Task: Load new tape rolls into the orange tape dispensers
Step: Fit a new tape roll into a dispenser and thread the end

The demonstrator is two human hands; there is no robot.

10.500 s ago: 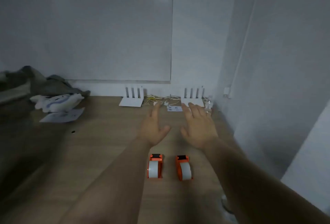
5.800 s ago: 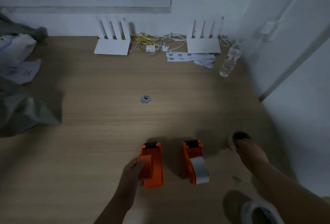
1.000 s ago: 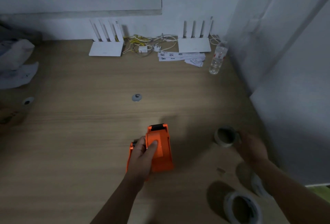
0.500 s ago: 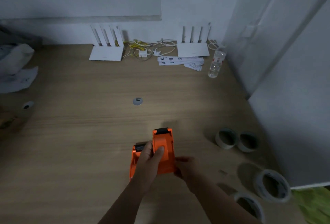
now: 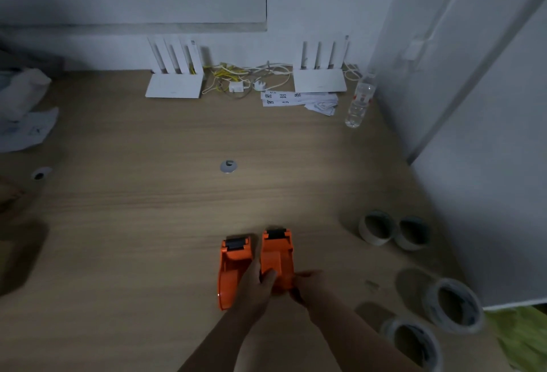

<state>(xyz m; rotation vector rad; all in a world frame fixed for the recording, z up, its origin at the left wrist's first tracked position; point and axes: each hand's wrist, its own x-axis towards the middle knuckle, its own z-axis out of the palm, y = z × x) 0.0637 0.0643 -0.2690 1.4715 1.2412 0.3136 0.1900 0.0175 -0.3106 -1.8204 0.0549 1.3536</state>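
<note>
Orange tape dispenser [image 5: 277, 259], since half a second ago, sits slightly farther forward on the counter [image 5: 148, 223]. Left hand [image 5: 254, 288] fingers wrap its left side; right hand [image 5: 307, 285] fingers pinch its rear corner.

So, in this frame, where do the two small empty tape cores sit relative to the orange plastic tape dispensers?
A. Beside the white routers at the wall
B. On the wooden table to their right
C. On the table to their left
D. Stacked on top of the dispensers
B: the two small empty tape cores stand side by side on the wooden table, right of the orange plastic tape dispensers.
</note>
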